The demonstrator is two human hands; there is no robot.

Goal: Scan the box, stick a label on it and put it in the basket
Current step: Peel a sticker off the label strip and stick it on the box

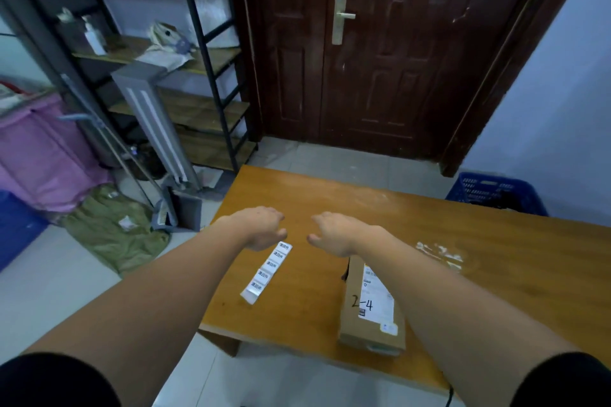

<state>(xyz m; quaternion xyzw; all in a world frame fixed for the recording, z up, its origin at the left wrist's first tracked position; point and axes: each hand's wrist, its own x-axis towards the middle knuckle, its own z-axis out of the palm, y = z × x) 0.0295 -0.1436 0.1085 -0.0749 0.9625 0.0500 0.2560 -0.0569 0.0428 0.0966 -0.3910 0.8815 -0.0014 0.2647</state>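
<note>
A long cardboard box with a white shipping label and "2-4" written on it lies on the wooden table, partly under my right forearm. A strip of white labels lies to its left. My left hand hovers above the strip's far end, fingers loosely spread, holding nothing. Just beyond the box's far end, my right hand also hangs palm down and holds nothing. A blue basket stands on the floor past the table's far right edge. A black object at the box's far end is mostly hidden.
A dark wooden door stands behind the table. To the left are a metal shelf rack, a leaning grey panel, a pink bin and a green sack on the floor. A white residue patch marks the table.
</note>
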